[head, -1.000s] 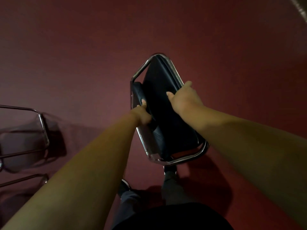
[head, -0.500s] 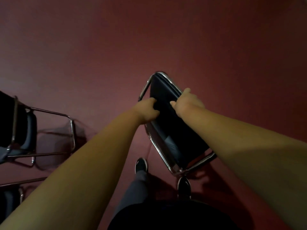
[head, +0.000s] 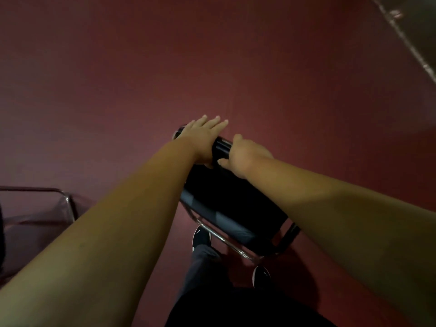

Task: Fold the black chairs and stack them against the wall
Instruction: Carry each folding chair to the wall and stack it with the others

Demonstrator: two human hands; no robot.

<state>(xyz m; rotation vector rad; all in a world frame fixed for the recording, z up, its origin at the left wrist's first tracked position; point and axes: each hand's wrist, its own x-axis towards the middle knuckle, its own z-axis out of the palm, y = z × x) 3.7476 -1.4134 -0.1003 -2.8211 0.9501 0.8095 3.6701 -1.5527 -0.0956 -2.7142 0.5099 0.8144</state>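
Red floor [head: 259, 67] all around me, and the folded black chair [head: 226, 199] hangs right in the middle of it — that is my landmark. Its long axis runs away from me, slanting from the chrome rail [head: 226, 241] near my shoes, at the chair's near right, up to its far end at the upper left, where both my hands are. Off to the chair's left, well apart, stands another chrome chair frame [head: 63, 199], only partly in view; a pale strip, maybe the foot of the wall [head: 410, 46], crosses far beyond the chair to its right.

Now the hands. My right hand [head: 245, 156] is wrapped over the chair's far edge, thumb on the near face — it looks like the one carrying. My left hand [head: 203, 135] lies flatter across the very top, fingers [head: 215, 121] stretched out past the edge; whether its thumb hooks underneath I cannot tell. The left reaches slightly farther along the chair, so I'd judge the carry turns rightward, far end leading.
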